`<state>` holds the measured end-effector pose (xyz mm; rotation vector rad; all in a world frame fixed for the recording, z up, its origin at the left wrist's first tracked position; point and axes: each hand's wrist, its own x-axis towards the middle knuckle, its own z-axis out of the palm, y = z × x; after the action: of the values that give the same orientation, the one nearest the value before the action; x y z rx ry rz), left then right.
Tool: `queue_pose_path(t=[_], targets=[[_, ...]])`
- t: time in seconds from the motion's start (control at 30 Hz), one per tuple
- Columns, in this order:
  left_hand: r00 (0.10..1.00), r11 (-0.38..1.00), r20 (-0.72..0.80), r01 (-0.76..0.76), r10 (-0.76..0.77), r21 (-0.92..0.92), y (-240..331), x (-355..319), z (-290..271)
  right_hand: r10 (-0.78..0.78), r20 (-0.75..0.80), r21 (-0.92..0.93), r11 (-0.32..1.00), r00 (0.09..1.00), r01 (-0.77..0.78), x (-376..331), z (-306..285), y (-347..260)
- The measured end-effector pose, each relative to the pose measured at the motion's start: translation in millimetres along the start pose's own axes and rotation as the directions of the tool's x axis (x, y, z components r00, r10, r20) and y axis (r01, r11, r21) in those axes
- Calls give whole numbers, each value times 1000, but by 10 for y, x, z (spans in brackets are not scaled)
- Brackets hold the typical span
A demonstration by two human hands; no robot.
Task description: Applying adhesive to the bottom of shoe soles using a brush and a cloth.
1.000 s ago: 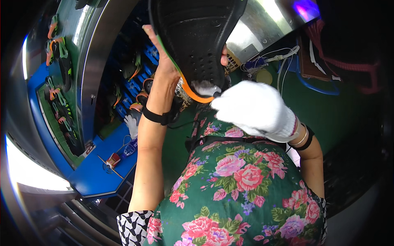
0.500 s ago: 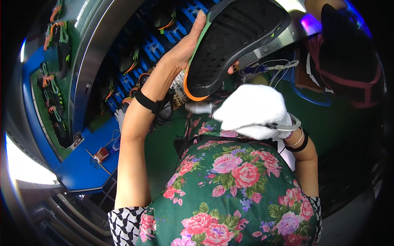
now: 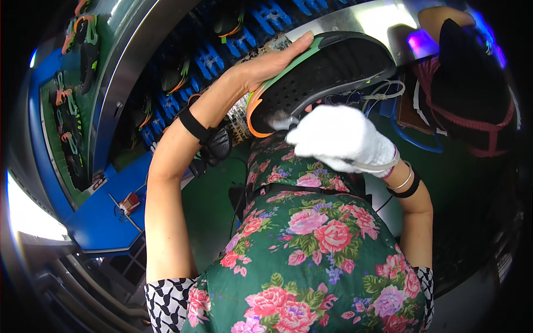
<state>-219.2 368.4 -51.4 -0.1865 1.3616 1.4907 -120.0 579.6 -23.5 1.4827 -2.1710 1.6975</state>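
Note:
A black shoe sole (image 3: 333, 69) with an orange and green rim and small holes is gripped by my bare left hand (image 3: 272, 66). The thumb lies along its green edge, while the other fingers are mostly hidden behind it. My right hand (image 3: 336, 136), in a white knitted glove, is closed around a small brush (image 3: 280, 121). Blurred by motion, the pale brush tip is over the heel end of the sole, at its orange rim; whether it touches cannot be made out.
Beyond a curved metal edge (image 3: 125, 61), blue holders (image 3: 208, 58) carry several shoe parts. At left, a blue table (image 3: 100, 227) bears a small red and white item (image 3: 129, 202). Pale cables (image 3: 383, 91), a blue hose (image 3: 413, 145) and a person in dark clothing (image 3: 469, 77) are at right.
My left hand has tilted the sole, so it lies flatter and lower. The right hand has moved slightly up, bringing the brush from below the sole onto its heel area.

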Motion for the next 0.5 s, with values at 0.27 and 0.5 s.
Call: queue_pose_path(t=[0.27,0.5], targets=[[992,863,109,6,58,-506,-192,-100,97,526,-406,406,836,747,-368,-49,-266,-61],[976,750,32,-145,217,-646,-674,-84,129,399,-501,39,897,768,-440,165,-382,-82]])
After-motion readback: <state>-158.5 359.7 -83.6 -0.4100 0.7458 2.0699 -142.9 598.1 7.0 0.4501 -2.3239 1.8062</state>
